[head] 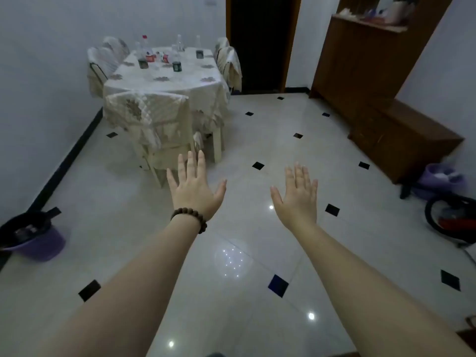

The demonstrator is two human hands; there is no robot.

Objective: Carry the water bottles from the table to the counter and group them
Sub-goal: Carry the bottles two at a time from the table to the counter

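Several water bottles stand on the cloth-covered table (164,85) at the far left of the room, among them a red-capped bottle (145,48), a clear bottle (179,43) and a dark-labelled bottle (177,63). My left hand (194,188), with a bead bracelet at the wrist, is stretched out flat over the floor, fingers apart, holding nothing. My right hand (296,195) is held out the same way, empty. Both hands are far short of the table. A wooden counter shelf (371,25) with blurred items is at the upper right.
Covered chairs (152,119) ring the table, one on the near side. A brown cabinet (401,135) lines the right wall. A purple basin with a dark pan (33,240) sits at the left, a purple tub (441,177) and a red appliance (453,220) at the right. A dark doorway (260,42) is ahead.
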